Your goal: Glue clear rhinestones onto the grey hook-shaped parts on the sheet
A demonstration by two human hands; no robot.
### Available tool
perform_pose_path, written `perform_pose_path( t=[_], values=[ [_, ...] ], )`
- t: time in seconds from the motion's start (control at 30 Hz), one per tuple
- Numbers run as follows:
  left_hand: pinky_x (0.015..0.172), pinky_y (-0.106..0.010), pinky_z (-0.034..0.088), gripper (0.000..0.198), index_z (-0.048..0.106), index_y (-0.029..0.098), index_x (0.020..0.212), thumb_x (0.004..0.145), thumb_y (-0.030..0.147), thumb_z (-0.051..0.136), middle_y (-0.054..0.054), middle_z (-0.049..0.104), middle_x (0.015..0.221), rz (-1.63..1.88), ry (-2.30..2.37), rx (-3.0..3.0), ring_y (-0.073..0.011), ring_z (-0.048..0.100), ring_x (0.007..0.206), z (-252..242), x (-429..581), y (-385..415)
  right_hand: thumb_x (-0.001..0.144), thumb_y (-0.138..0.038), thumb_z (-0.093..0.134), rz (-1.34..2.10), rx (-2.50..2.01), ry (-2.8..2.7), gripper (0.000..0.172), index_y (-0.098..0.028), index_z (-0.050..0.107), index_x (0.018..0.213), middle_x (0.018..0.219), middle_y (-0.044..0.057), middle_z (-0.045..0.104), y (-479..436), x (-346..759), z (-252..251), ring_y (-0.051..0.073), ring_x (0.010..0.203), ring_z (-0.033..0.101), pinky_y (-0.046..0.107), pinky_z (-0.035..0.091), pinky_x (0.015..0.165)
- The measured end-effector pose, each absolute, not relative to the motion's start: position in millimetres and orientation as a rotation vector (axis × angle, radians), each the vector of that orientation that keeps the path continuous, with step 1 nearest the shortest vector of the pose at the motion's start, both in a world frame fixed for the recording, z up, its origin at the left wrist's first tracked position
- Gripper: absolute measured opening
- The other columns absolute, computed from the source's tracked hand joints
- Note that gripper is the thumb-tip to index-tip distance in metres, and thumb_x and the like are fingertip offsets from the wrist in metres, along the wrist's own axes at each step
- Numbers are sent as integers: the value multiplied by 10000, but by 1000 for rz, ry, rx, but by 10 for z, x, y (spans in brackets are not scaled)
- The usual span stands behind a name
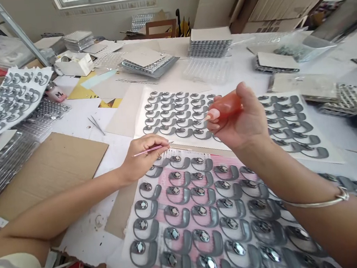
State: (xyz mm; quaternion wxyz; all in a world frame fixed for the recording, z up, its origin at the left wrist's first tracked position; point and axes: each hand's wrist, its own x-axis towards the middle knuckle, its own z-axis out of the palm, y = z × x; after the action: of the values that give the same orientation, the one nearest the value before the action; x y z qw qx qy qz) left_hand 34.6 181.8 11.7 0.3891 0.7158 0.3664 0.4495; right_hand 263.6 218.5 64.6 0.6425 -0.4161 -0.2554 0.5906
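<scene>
My right hand (246,119) is wrapped round an orange squeeze bottle (226,106), whose pale nozzle points left and down above a sheet of parts. Between the fingertips of my left hand (145,154) is a thin pink stick (147,151) with a fine dark tip. That hand rests near the top left corner of the nearer sheet, which carries rows of grey curved pieces (178,216), each with a shiny round stone setting. Behind it lies a second white sheet of similar grey pieces (181,112), partly covered by my right hand.
Tweezers (96,126) lie left of my left hand, beyond a brown cardboard piece (52,167). Another sheet of grey pieces (11,97) leans at the far left near a small bottle (56,93). Stacked trays (210,42) and a clear plastic bin (306,48) stand farther back.
</scene>
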Motion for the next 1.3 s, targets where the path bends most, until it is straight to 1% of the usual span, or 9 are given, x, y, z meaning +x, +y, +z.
perform_pose_path(
  t=[0.1,0.2,0.43,0.6,0.73,1.0,1.1,1.2,1.3],
  values=[
    [708,-246,554,256,688,137,924,932,355,554,-100,689,1004,1215,933,1884,-145,670,795,107,178,1884,669,-488,730,1367,-936,-622,407,-206,440,619,553,-41,423,2203,2634,545,97,477,477,226,224,405],
    [748,-265,525,314,687,139,919,972,332,446,-93,700,952,1086,996,2086,-161,658,823,145,9,1989,591,-476,772,1379,-925,-638,466,-206,393,573,554,-44,396,2244,2652,468,92,469,475,238,200,417],
    [563,-221,378,234,739,176,956,812,351,682,32,577,548,282,1072,2320,-118,535,522,236,30,2126,564,-476,781,1354,-934,-620,472,-193,404,550,566,-42,394,2293,2661,451,85,457,467,240,171,415],
    [552,-255,324,188,713,168,769,821,341,664,-11,605,592,-61,1166,2451,-174,567,612,387,167,2119,531,-457,809,1321,-945,-653,473,-183,423,531,557,-32,413,2235,2661,490,106,467,489,222,191,397],
    [546,-273,306,168,674,168,699,803,299,653,-31,627,624,-146,1165,2522,-178,554,606,462,199,2097,514,-423,828,1321,-965,-689,491,-178,403,487,481,-54,334,2171,2658,532,106,434,461,209,207,379],
    [583,-271,364,144,702,175,836,789,297,641,-35,655,704,-55,1312,2507,-205,604,712,388,96,2149,468,-518,829,1272,-978,-708,551,-175,401,512,552,-33,404,2106,2719,589,106,444,471,208,230,361],
    [662,-259,436,230,684,160,974,888,332,558,-32,673,792,355,1262,2352,-169,614,738,404,41,2195,469,-547,823,1259,-995,-701,565,-181,398,538,584,-29,422,2100,2752,598,97,446,469,210,226,369],
    [745,-264,475,401,657,128,985,984,424,386,-52,648,826,866,1185,2176,-159,621,802,454,57,2202,484,-507,824,1262,-953,-665,541,-186,394,554,592,-36,424,2129,2763,588,81,457,462,214,222,385],
    [838,-285,478,506,620,142,944,990,536,305,-69,612,883,1076,1125,2113,-175,606,918,448,156,2133,561,-492,776,1300,-890,-642,490,-199,384,567,552,-45,386,2192,2734,556,77,455,443,221,203,396]
  ],
)
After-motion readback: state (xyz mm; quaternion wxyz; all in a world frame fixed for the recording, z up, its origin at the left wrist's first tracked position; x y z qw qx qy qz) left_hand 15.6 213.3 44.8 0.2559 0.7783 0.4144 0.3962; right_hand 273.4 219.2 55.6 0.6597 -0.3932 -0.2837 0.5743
